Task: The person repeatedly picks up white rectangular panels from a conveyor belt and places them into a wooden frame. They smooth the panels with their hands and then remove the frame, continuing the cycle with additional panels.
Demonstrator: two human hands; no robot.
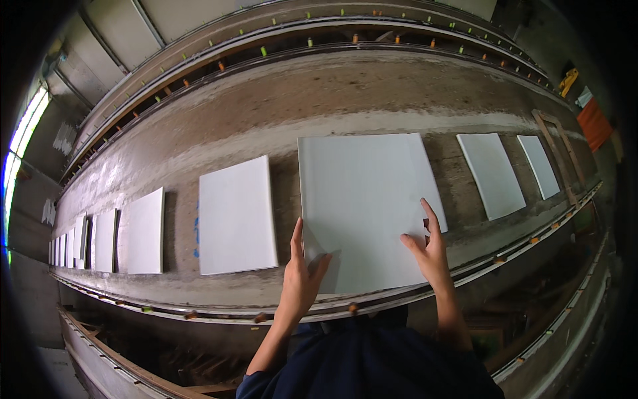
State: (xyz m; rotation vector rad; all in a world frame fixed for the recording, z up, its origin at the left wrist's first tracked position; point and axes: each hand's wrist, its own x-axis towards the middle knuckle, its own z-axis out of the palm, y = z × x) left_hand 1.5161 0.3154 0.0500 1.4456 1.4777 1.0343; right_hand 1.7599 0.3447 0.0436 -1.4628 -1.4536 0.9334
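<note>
A large white rectangular stack of sheets (pixel 362 199) lies flat on the long worn table in front of me, its right side showing a slightly offset edge. At its lower left edge is my left hand (pixel 302 279), the index finger stretched along the side and the thumb reaching over the top. My right hand (pixel 428 249) is over the lower right part, thumb and index finger spread wide apart. Both hands have stretched fingers; whether they press on the sheets I cannot tell. A similar white stack (pixel 237 216) lies just to the left.
More white stacks (pixel 146 233) run in a row along the table (pixel 332 83) to the far left. Two others, one a white stack (pixel 492 175), lie to the right beside a wooden frame (pixel 555 153). Rails with orange and green pegs (pixel 353 308) border the table.
</note>
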